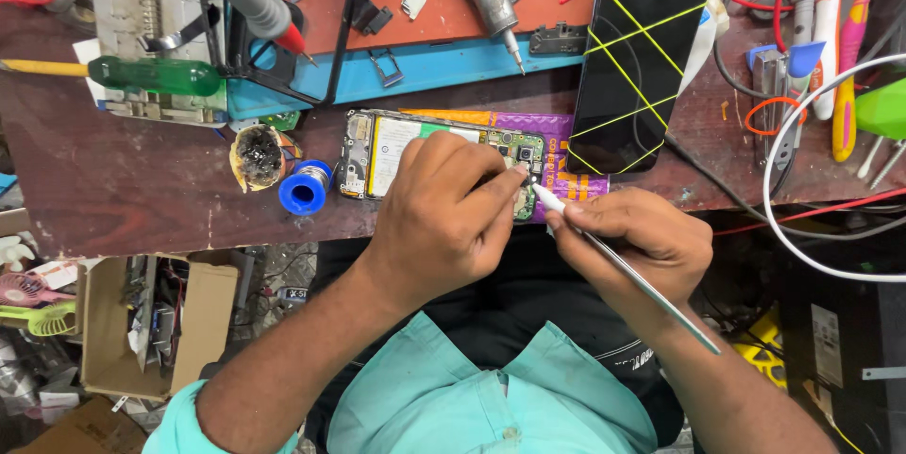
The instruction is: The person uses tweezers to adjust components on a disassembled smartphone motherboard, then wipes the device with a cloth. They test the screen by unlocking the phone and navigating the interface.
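Both hands meet over the open phone (377, 147): left hand (444, 218) presses it down, right hand (642, 237) pinches a thin tool (623, 270).

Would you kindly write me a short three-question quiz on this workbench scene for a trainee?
1. True or false: the opened phone lies with its circuit board showing.
2. Which hand holds the thin metal tool: A left hand, B right hand?
3. Fill in: just left of the phone stands a blue ___.

Key: 1 true. 2 B. 3 spool of solder wire.
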